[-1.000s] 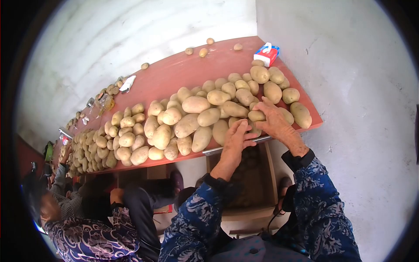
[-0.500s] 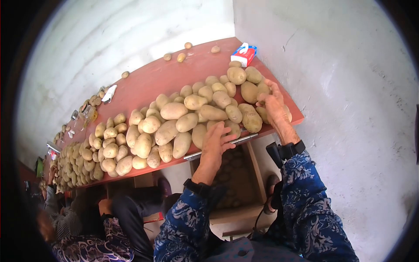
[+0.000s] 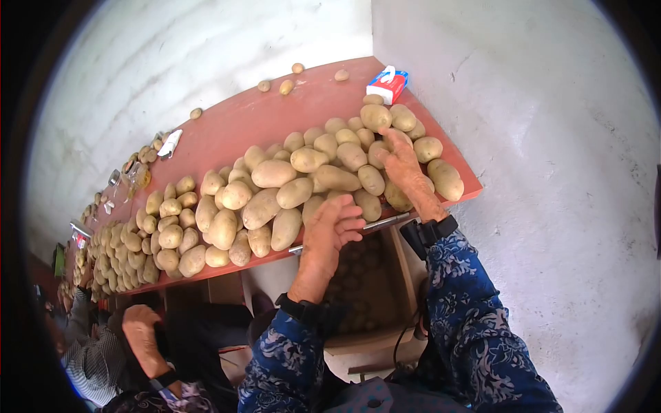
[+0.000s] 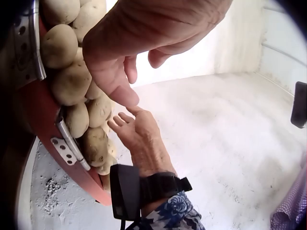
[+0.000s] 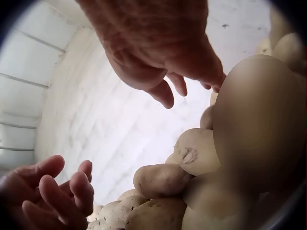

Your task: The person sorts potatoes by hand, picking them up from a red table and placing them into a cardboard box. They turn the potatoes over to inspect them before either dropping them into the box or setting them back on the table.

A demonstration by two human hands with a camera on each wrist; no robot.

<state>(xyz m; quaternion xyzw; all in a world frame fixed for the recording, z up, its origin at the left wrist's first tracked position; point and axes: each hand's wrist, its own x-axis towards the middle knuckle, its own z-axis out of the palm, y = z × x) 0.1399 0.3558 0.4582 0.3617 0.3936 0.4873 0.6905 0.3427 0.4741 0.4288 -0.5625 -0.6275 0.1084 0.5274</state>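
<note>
A long heap of potatoes (image 3: pixel 261 208) covers the front of the red table. My right hand (image 3: pixel 406 172) reaches over the heap's right end, fingers extended and palm down, with its fingertips at a large potato (image 3: pixel 375 118) near the back. A bigger potato (image 3: pixel 445 180) lies at the table's right corner, beside the wrist. At the front edge, my left hand (image 3: pixel 327 237) hovers with loosely bent fingers and holds nothing. The right wrist view shows a blurred potato (image 5: pixel 261 124) close up, with the right hand (image 5: pixel 158 48) beside it.
Metal hinges (image 4: pixel 67 148) line the edge of the red table (image 3: pixel 234 144). Below stands an open drawer-like box (image 3: pixel 372 289) with potatoes inside. A tissue pack (image 3: pixel 387 85) sits at the back right by the wall. Another person's hand (image 3: pixel 141 330) is at the lower left.
My right hand went to the table's right corner, then came back left over the heap. My left hand drew away from it along the front edge. The head view turned right.
</note>
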